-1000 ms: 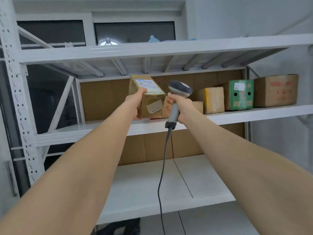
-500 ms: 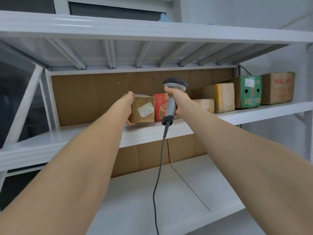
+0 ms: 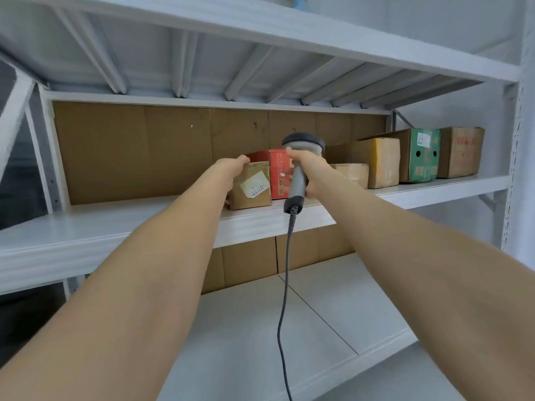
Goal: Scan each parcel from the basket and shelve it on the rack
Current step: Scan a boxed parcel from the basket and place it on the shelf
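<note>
Fingers (image 3: pixel 245 160) of the left hand (image 3: pixel 231 173) curl over the top corner of the brown parcel (image 3: pixel 254 195), set on the rack's middle shelf (image 3: pixel 115 224) near its front edge, just beside a red box (image 3: pixel 279 163). The right hand (image 3: pixel 308 172) grips the scanner (image 3: pixel 298 183). Shelving seems nearly done; the next move is to release and withdraw.

Both bare arms are stretched forward and upward from the lower corners of the view, the forearms converging toward the middle. The left hand (image 3: pixel 231 172) is laid against the left side of a small brown parcel (image 3: pixel 252 188), with its fingers (image 3: pixel 244 160) curled over the top edge. The right hand (image 3: pixel 310 172) is wrapped round the handle of a grey scanner (image 3: pixel 298 183), which is held upright, and the index finger is set high, just under the head. The two hands are held near each other at about the same height, not touching.
</note>
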`<act>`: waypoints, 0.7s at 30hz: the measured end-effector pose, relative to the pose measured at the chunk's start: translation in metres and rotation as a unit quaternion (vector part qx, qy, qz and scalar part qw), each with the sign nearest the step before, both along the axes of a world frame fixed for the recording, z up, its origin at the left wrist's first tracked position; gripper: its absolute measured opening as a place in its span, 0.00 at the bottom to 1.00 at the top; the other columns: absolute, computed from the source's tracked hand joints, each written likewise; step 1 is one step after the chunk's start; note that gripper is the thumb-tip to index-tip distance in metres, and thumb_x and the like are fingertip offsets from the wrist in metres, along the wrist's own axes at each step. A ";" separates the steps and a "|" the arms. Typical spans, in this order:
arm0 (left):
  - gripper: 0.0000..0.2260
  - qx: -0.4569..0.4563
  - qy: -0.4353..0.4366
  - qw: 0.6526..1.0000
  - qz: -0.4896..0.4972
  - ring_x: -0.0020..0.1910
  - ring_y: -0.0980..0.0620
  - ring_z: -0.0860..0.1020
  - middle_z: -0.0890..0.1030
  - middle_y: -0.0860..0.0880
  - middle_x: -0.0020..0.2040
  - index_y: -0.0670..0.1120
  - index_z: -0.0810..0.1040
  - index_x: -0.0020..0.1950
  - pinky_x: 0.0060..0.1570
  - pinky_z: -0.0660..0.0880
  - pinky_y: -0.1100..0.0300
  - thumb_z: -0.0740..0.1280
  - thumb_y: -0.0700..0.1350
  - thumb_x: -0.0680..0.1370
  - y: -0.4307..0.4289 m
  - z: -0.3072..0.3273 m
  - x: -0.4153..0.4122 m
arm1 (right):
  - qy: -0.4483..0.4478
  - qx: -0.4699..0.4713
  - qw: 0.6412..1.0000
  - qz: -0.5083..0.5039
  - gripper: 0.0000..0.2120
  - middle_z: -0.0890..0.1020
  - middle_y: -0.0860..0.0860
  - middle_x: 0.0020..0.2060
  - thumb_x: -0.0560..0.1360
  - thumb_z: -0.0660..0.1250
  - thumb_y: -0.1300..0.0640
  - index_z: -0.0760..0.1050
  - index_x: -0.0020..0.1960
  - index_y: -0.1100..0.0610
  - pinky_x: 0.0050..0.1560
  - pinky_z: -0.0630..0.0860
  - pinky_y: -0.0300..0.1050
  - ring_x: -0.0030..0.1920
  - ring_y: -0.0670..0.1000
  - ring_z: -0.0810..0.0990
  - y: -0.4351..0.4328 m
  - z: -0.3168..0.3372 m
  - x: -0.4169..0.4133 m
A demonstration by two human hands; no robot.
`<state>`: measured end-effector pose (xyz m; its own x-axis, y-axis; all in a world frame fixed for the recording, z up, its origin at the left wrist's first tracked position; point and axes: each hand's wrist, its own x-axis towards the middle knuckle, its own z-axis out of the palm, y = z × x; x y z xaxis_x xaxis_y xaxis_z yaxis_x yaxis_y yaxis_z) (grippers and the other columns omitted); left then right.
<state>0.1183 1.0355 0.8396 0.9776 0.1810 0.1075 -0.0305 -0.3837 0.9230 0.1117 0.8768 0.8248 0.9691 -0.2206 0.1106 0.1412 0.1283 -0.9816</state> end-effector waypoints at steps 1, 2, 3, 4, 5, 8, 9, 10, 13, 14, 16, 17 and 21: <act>0.26 0.003 -0.005 1.000 -0.002 0.46 0.41 0.75 0.74 0.40 0.58 0.41 0.68 0.69 0.53 0.72 0.50 0.62 0.58 0.78 0.000 0.000 0.002 | 0.000 0.000 1.000 0.000 0.21 0.83 0.56 0.54 0.73 0.73 0.47 0.72 0.59 0.56 0.52 0.81 0.56 0.52 0.56 0.83 0.000 -0.001 0.001; 0.28 0.004 -0.008 1.000 -0.008 0.49 0.40 0.76 0.74 0.40 0.59 0.40 0.67 0.70 0.55 0.72 0.50 0.61 0.58 0.79 -0.001 0.000 0.003 | 0.000 0.001 1.000 0.000 0.20 0.83 0.56 0.54 0.73 0.73 0.47 0.73 0.58 0.57 0.53 0.81 0.56 0.52 0.56 0.83 0.000 -0.002 0.001; 0.29 0.006 -0.005 1.000 -0.013 0.56 0.39 0.75 0.73 0.39 0.63 0.40 0.65 0.71 0.59 0.71 0.49 0.61 0.59 0.79 -0.002 0.000 0.003 | -0.001 0.002 1.000 0.000 0.20 0.83 0.56 0.53 0.73 0.73 0.47 0.73 0.58 0.57 0.53 0.81 0.56 0.52 0.56 0.83 0.001 -0.002 0.001; 0.30 0.008 -0.002 1.000 -0.011 0.61 0.38 0.73 0.72 0.39 0.66 0.40 0.64 0.72 0.62 0.70 0.48 0.60 0.60 0.79 -0.002 -0.001 0.005 | -0.002 0.003 1.000 0.001 0.20 0.83 0.56 0.53 0.73 0.73 0.47 0.73 0.58 0.57 0.53 0.81 0.56 0.51 0.55 0.84 0.001 -0.003 0.001; 0.31 0.013 0.002 1.000 -0.007 0.64 0.37 0.72 0.71 0.39 0.68 0.40 0.63 0.73 0.63 0.70 0.47 0.60 0.61 0.79 -0.003 0.000 0.006 | -0.001 0.003 1.000 0.002 0.20 0.83 0.56 0.53 0.73 0.73 0.47 0.73 0.58 0.57 0.52 0.81 0.56 0.51 0.55 0.84 0.002 -0.003 0.000; 0.31 0.011 -0.004 1.000 -0.009 0.63 0.38 0.72 0.70 0.41 0.68 0.39 0.62 0.73 0.61 0.68 0.49 0.59 0.60 0.79 -0.003 0.002 0.006 | -0.004 0.009 1.000 0.001 0.20 0.83 0.56 0.53 0.73 0.73 0.48 0.73 0.59 0.57 0.53 0.81 0.56 0.50 0.55 0.84 0.002 -0.003 0.000; 0.30 0.009 -0.018 1.000 0.001 0.60 0.40 0.73 0.71 0.42 0.66 0.40 0.62 0.73 0.59 0.68 0.50 0.59 0.60 0.80 -0.004 0.004 0.005 | -0.007 0.013 1.000 0.001 0.21 0.83 0.56 0.53 0.73 0.73 0.48 0.73 0.59 0.57 0.53 0.81 0.56 0.51 0.55 0.84 0.001 -0.003 -0.001; 0.30 0.016 -0.039 0.999 0.026 0.57 0.41 0.74 0.71 0.44 0.64 0.40 0.63 0.73 0.57 0.69 0.51 0.60 0.60 0.79 -0.005 0.006 0.007 | -0.009 0.016 1.000 0.001 0.21 0.84 0.56 0.53 0.73 0.73 0.48 0.72 0.60 0.57 0.54 0.81 0.56 0.51 0.55 0.84 0.000 -0.003 -0.003; 0.29 0.093 -0.117 0.978 0.142 0.65 0.41 0.68 0.67 0.41 0.69 0.44 0.63 0.73 0.62 0.68 0.48 0.62 0.58 0.77 -0.013 0.014 0.008 | -0.021 0.022 1.000 0.002 0.23 0.83 0.56 0.52 0.73 0.74 0.49 0.71 0.63 0.57 0.55 0.80 0.56 0.51 0.55 0.83 -0.007 -0.003 -0.008; 0.27 0.116 -0.147 0.969 0.161 0.67 0.42 0.67 0.66 0.41 0.70 0.44 0.64 0.72 0.63 0.67 0.48 0.62 0.56 0.78 -0.019 0.018 0.008 | -0.026 0.023 0.999 0.001 0.23 0.83 0.56 0.52 0.73 0.73 0.49 0.71 0.63 0.57 0.55 0.80 0.57 0.51 0.55 0.83 -0.011 -0.003 -0.012; 0.24 0.140 -0.191 0.959 0.155 0.68 0.42 0.66 0.66 0.42 0.70 0.46 0.65 0.72 0.64 0.67 0.48 0.63 0.53 0.78 -0.036 0.025 0.005 | -0.032 0.033 0.999 0.000 0.22 0.82 0.57 0.52 0.74 0.73 0.50 0.72 0.63 0.59 0.54 0.81 0.57 0.51 0.56 0.83 -0.022 -0.005 -0.020; 0.24 0.141 -0.203 0.958 0.145 0.68 0.43 0.65 0.66 0.42 0.70 0.46 0.65 0.71 0.64 0.68 0.47 0.63 0.53 0.78 -0.046 0.026 0.003 | -0.032 0.039 0.999 0.000 0.22 0.82 0.57 0.52 0.74 0.73 0.50 0.72 0.62 0.59 0.52 0.81 0.56 0.51 0.57 0.83 -0.029 -0.006 -0.025; 0.23 0.145 -0.210 0.963 0.085 0.68 0.43 0.66 0.66 0.42 0.70 0.46 0.65 0.72 0.62 0.69 0.49 0.63 0.51 0.79 -0.101 0.021 -0.004 | -0.018 0.071 0.997 -0.005 0.18 0.82 0.56 0.50 0.75 0.72 0.50 0.74 0.58 0.60 0.44 0.82 0.50 0.47 0.55 0.83 -0.070 -0.018 -0.055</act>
<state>0.1141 0.9343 0.8607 0.7956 0.2367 0.5577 -0.2924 -0.6563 0.6956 0.0569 0.8070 0.8071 0.9626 -0.2467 0.1119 0.1779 0.2642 -0.9479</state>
